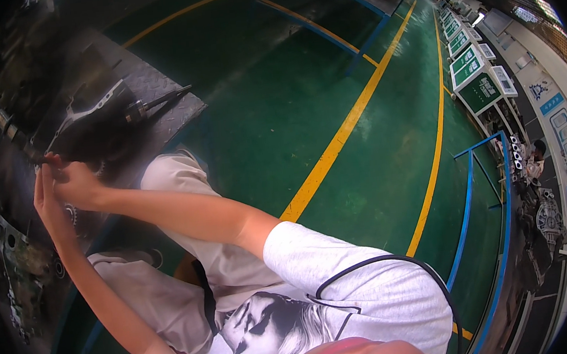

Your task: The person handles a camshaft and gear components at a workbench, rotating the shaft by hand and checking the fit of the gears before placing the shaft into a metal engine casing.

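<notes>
My left hand (47,195) and my right hand (77,186) meet at the far left, over a bench of dark metal engine or gearbox parts. Their fingertips press together near the end of a dark ribbed shaft (9,125). Whatever lies between those fingers is too small and shaded to make out. Just below the hands shows part of a toothed gear (72,214). Beyond them sits a dark housing with a pale metal edge (96,112). A black rod-like shaft (154,105) lies to its right on the bench plate.
The bench's textured metal top (178,115) ends in a corner beside my knee. More castings (21,250) crowd its left side. A blue-framed table (366,5) with metal parts stands far off. At right are another blue frame (468,217) and green-and-white cabinets (475,80). Yellow lines (353,122) cross the green floor.
</notes>
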A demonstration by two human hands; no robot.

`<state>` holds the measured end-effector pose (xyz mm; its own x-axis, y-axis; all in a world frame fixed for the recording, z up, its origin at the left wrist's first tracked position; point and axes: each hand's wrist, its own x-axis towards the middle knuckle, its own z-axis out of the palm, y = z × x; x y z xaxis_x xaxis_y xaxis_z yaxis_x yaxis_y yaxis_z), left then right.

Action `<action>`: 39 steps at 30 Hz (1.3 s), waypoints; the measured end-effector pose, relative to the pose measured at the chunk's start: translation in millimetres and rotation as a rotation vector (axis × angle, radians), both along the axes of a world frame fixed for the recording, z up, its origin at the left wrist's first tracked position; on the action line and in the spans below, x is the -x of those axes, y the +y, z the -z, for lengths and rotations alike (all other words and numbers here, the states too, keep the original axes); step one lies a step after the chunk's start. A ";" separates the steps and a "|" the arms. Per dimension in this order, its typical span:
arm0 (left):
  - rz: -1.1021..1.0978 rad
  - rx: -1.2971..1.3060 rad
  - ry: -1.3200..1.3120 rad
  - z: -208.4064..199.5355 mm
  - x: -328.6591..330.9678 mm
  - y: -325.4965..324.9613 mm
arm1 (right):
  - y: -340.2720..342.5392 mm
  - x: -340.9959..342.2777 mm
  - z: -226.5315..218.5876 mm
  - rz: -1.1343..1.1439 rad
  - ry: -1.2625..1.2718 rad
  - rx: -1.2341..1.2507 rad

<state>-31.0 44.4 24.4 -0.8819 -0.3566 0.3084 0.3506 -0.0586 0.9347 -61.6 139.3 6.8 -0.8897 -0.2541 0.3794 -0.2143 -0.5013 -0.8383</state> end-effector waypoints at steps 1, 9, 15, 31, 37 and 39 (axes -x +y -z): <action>-0.001 -0.001 0.000 1.8 1.1 -1.7 | 0.8 0.3 0.2 -0.001 0.000 -0.001; 0.021 -0.030 0.025 -0.5 -1.6 3.8 | 6.3 -1.3 -4.3 -0.098 -0.015 0.018; 0.003 -0.027 0.007 -4.4 -7.7 1.6 | 8.1 -3.5 -7.5 -0.301 -0.200 -0.036; -0.049 0.220 0.021 -11.3 -15.5 5.4 | 11.3 2.5 -1.2 -0.130 0.074 -0.227; -0.124 0.398 0.070 -0.9 -6.5 0.9 | 13.0 4.3 -7.7 0.039 0.141 -0.020; -0.241 0.436 0.133 9.9 1.0 0.5 | 27.8 6.6 -13.8 0.075 0.185 -0.045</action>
<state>-32.0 44.9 14.4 -0.7334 -0.3577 0.5781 0.4239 0.4241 0.8003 -68.2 167.1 20.6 -0.8229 -0.2099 0.5279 -0.4022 -0.4410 -0.8023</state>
